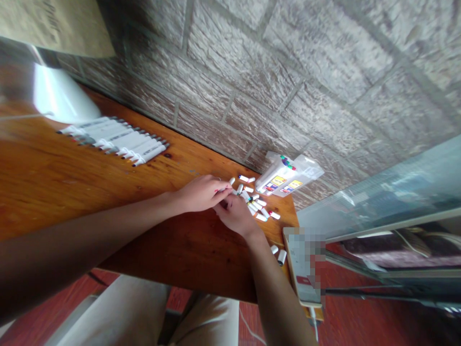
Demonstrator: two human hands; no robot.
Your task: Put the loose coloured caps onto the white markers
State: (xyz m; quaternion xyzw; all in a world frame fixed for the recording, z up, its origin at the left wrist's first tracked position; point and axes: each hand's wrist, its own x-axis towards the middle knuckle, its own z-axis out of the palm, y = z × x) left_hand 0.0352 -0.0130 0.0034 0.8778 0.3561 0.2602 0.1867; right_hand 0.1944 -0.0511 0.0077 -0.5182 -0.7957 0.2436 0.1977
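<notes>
The tabletop (32, 192) is wood, its visible grain under a smooth finish with a soft sheen. Behind it, the brick-patterned wall (324, 72) looks rough and pitted, with matt joints. Marker pens (118, 139) and loose marker caps (251, 209) appear to be smooth, hard plastic. The open storage case (275, 170) is translucent plastic, shiny, with printed labels (279, 181). A lamp-like base (61, 93) shines glossy. The trousers (118, 307) are matt, creased cloth; the floor (360, 317) looks like polished wood.
</notes>
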